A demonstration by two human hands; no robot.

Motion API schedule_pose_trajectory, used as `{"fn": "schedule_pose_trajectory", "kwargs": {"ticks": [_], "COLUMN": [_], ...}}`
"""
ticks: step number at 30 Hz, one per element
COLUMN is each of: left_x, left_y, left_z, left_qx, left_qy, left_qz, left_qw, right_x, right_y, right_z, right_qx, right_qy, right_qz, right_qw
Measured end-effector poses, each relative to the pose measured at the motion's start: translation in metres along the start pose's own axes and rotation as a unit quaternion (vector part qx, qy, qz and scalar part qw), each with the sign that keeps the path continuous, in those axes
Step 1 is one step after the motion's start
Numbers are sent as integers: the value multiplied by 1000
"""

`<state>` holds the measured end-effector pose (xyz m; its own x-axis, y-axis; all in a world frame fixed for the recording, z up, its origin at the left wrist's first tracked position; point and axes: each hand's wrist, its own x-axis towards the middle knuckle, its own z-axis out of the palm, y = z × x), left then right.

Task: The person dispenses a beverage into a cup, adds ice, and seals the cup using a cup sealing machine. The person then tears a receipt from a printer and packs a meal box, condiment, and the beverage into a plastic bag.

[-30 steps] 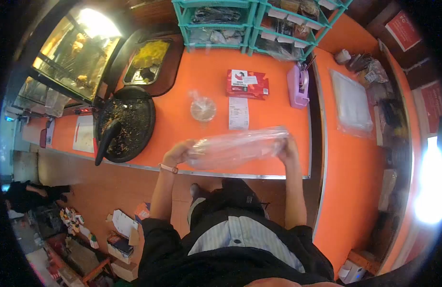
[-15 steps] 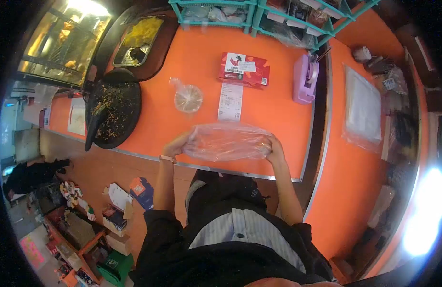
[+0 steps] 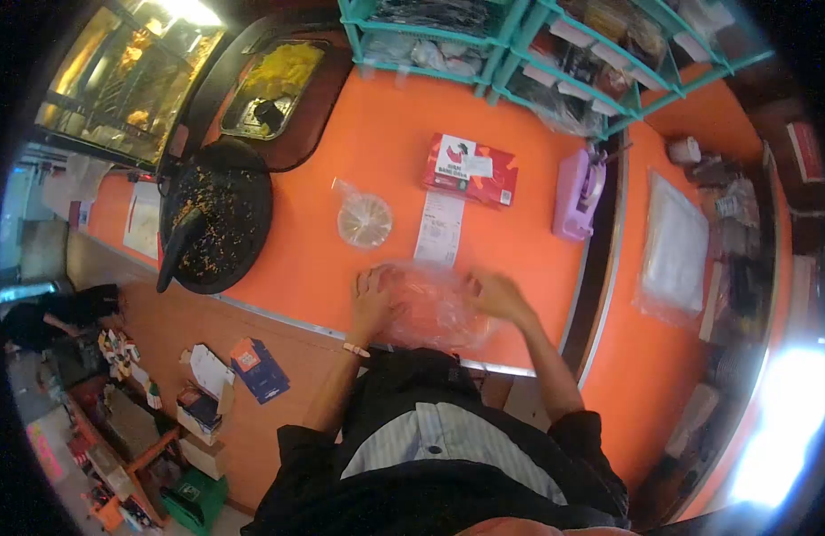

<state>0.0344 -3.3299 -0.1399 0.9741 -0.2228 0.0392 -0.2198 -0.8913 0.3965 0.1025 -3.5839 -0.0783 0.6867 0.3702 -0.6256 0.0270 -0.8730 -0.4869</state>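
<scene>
A clear plastic bag (image 3: 435,308) lies near the front edge of the orange counter, between my hands. At its left end, my left hand (image 3: 370,304) rests on the plastic with bent fingers. My right hand (image 3: 495,297) is at the upper right of the bag, its fingers closed and blurred; what they pinch is hard to make out. Beyond the bag are a paper receipt (image 3: 439,230) and a red box (image 3: 469,170) with a label. A small tied clear bag (image 3: 364,220) sits to the left of the receipt.
A black stone mortar (image 3: 218,219) with a pestle stands at the left, by a metal tray (image 3: 274,89) of yellow food and a lit glass case (image 3: 126,80). Teal racks (image 3: 511,67) are at the back, a purple tape dispenser (image 3: 578,195) at the right.
The bag was held stretched between both hands; it is now lower on the counter and bunched. My hands have come closer together, and the view has shifted.
</scene>
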Motion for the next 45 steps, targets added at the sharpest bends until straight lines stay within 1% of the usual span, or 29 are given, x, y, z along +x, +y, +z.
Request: {"fn": "schedule_pose_trajectory", "kwargs": {"ticks": [2,3,5,6,8,9,11,12,14,15,17,19,21,23,25,26,28,30,31,32,33,34,35,37,40,41,42,43,45], "left_x": [1,2,3,4,1,-2,-7,-7,-6,-7,-3,3,9,19,22,22,25,23,22,21,16,18,10,0,-3,0,4,6,16], "left_y": [-5,-8,-14,-15,-17,-18,-24,-27,-37,-42,-49,-56,-53,-42,-47,-49,-51,-46,-42,-41,-49,-45,-46,-61,-31,-32,-33,-35,-32], "left_z": [3,4,3,1,-4,-5,-4,1,14,17,18,16,8,-6,2,5,6,6,5,4,28,41,32,68,14,6,-3,-8,-13], "left_qx": [-22,-22,-57,-56,-155,-156,-152,-156,-155,-156,-243,-221,-197,-193,-190,-188,-190,-189,-295,-392,-420,-543,-410,-177,-125,-323,-507,-508,-517], "left_qy": [-11,-7,12,16,48,48,114,117,122,119,108,69,32,66,47,26,5,-9,-1,15,81,78,32,101,72,63,49,52,105], "left_qz": [-7,-13,16,10,-57,-66,-136,-145,-211,-214,-221,-205,-185,-205,-220,-240,-222,-207,-183,-159,-109,-170,-202,-83,-149,-198,-233,-230,-126], "left_qw": [1000,1000,998,998,985,984,972,970,957,957,938,951,962,957,956,952,956,960,938,906,898,818,889,976,978,923,828,829,840], "right_x": [38,60,90,108,136,142,146,146,149,143,102,56,15,-8,-9,-6,-2,-1,2,5,5,3,1,-1,-4,-8,-11,-15,-17], "right_y": [1,6,-9,-9,-3,-1,0,5,16,19,7,-14,-36,-49,-54,-56,-58,-55,-57,-50,-50,-53,-55,-54,-54,-53,-50,-52,-49], "right_z": [-48,-63,-102,-111,-124,-128,-139,-142,-143,-139,-140,-128,-105,-69,-33,-14,21,37,41,46,43,39,39,43,44,45,45,49,54], "right_qx": [-6,-81,-267,-270,-292,-293,-211,-217,-70,-71,-20,-9,-14,-57,-58,-59,-160,-165,-171,-164,-161,-161,-160,-178,-202,-202,-194,-197,-214], "right_qy": [126,271,334,333,209,202,126,120,191,187,233,241,167,143,72,74,93,104,116,167,135,99,108,129,140,135,135,138,211], "right_qz": [-7,-91,-115,-122,-135,-141,-134,-138,-126,-124,-203,-234,-249,-310,-372,-373,-306,-286,-267,-309,-287,-268,-269,-278,-283,-264,-260,-261,-248], "right_qw": [992,955,896,895,924,924,960,959,971,972,951,942,954,938,924,923,934,938,941,922,935,945,943,935,927,933,936,935,921]}}
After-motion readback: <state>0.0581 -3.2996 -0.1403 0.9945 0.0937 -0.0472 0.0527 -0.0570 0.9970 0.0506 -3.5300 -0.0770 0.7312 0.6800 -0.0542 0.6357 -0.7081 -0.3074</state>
